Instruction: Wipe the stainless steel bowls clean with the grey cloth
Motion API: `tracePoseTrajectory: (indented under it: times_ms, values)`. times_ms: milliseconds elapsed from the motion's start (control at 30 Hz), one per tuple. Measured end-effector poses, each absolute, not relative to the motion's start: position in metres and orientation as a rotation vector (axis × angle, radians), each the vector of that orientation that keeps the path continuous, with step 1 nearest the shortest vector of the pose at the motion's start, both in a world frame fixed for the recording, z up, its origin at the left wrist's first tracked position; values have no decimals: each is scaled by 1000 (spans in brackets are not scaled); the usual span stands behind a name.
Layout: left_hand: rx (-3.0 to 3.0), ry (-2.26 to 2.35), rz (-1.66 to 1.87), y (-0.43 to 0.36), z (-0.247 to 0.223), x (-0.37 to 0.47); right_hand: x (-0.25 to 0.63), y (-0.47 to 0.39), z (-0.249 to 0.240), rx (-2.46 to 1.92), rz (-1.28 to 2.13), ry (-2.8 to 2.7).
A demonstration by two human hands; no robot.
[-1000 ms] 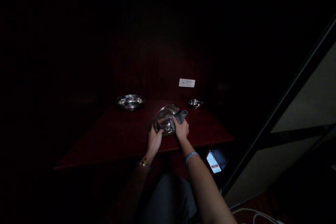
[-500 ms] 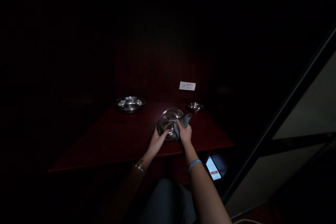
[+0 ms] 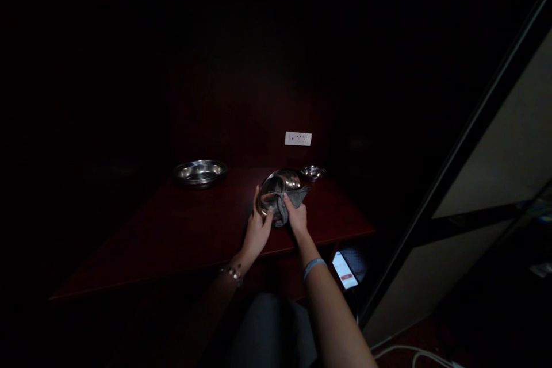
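A shiny metal bowl (image 3: 287, 177) is held tilted above the near part of the dark red table, its inside facing me. My left hand (image 3: 257, 230) grips its left rim, thumb over the inside and fingers round the outer edge. In my right hand (image 3: 296, 217) is a grey cloth (image 3: 282, 211), pressed against the bowl's right side and partly covering its inside. The fingers of my right hand are mostly hidden behind the cloth and bowl.
A wide metal dish (image 3: 200, 171) lies on the table (image 3: 185, 221) at the back left; a small metal bowl (image 3: 313, 173) stands at the back right. Above it is a white wall socket (image 3: 298, 138). A lit phone (image 3: 345, 270) is below the table's right edge, a white cable (image 3: 401, 348) on the floor.
The bowl has been turned and tipped a little in my hands, and the cloth has shifted down its right side. My view has swung slightly to the right.
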State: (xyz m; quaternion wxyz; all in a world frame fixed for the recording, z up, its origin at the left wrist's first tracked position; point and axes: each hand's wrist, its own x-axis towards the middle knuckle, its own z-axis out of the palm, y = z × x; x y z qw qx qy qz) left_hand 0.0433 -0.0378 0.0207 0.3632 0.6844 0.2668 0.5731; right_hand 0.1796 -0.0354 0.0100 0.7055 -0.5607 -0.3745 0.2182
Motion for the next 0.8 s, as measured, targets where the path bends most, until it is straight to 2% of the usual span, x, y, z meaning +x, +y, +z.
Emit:
tracePoseTrajectory:
  times_ms: [133,433,533,800]
  values:
    - [1875,740,1364,-33,34,29,181,-34,10,-1286,460,-834]
    - [2256,894,755,-5,103,-32,180,-31,3,-1430,418,-889]
    - [2182,942,795,-4,93,-24,182,-30,3,-1394,415,-822]
    - [1736,766,1266,-16,19,28,186,-30,4,-1361,378,-745]
